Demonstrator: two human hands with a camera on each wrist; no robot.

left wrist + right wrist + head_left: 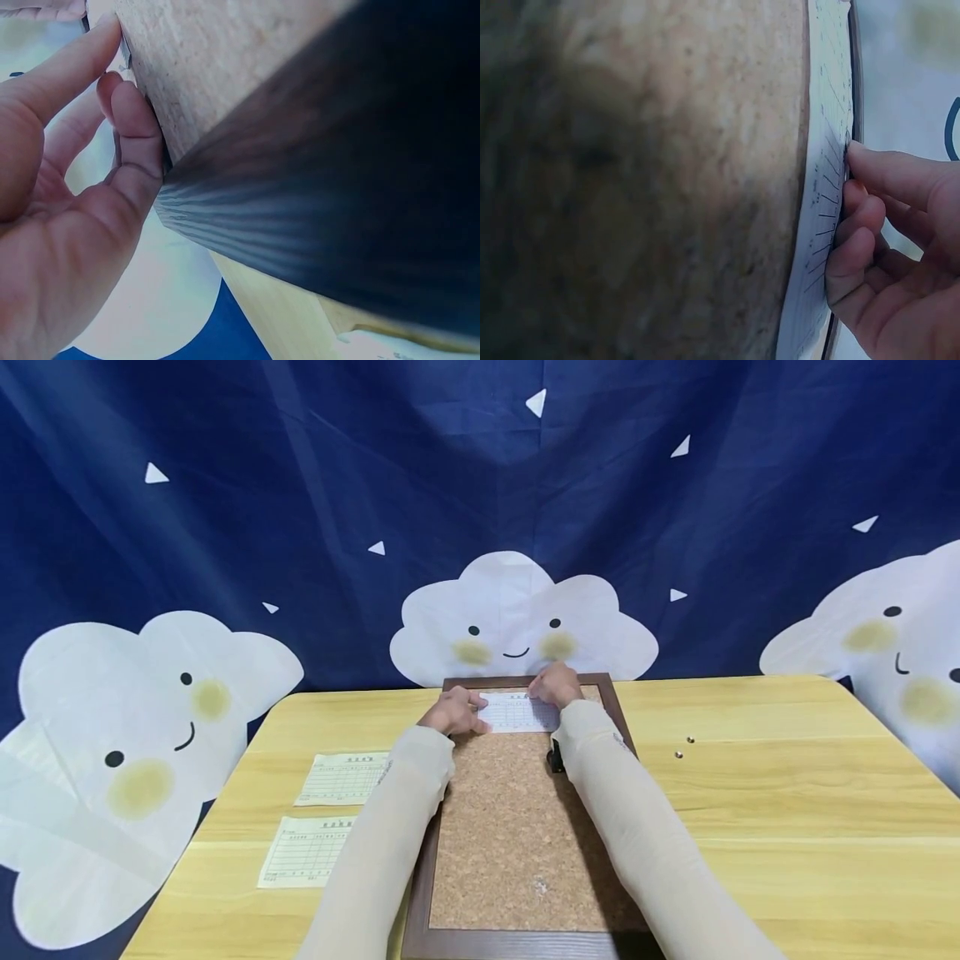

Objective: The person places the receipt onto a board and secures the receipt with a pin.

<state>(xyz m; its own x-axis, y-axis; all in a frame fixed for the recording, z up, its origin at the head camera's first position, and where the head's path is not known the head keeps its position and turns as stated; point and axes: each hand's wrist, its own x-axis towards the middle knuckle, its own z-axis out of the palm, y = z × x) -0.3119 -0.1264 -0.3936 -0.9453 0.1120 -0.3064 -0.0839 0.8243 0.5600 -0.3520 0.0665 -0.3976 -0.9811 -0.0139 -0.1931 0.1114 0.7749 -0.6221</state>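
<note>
A white printed form (516, 713) lies across the upper part of a cork board (517, 835) with a brown frame. At the form's left edge, my left hand (454, 712) presses its fingertips on the paper and cork. My right hand (557, 685) is at the form's top edge, right of its middle. In the right wrist view its fingers (862, 255) are curled against the form, and thumb and finger pinch a tiny shiny thing that looks like a thumbtack (847, 171), mostly hidden. The left wrist view shows the left thumb and fingers (135, 124) touching the board.
Two pale green printed forms (341, 778) lie on the wooden table (787, 827) left of the board, partly behind the left sleeve. Two small metal thumbtacks (678, 754) sit to the right. A dark blue curtain (465, 468) with clouds hangs behind the table.
</note>
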